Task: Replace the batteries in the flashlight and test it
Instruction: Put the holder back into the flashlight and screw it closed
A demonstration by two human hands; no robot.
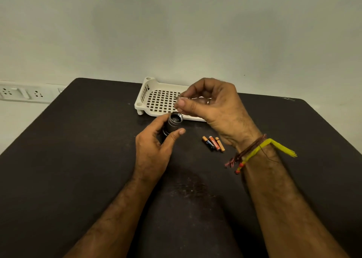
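**Flashlight open, cells on table**

Your left hand (154, 148) grips the flashlight (172, 125) body, open end tilted up toward you, just above the dark table (78, 159). Right hand (213, 108) sits above it w/ thumb and fingers pinched on something small and blurred (can't tell what). 3 batteries (213, 143) lie side by side near your right wrist. White basket (148, 99) behind the hands, by the wall.
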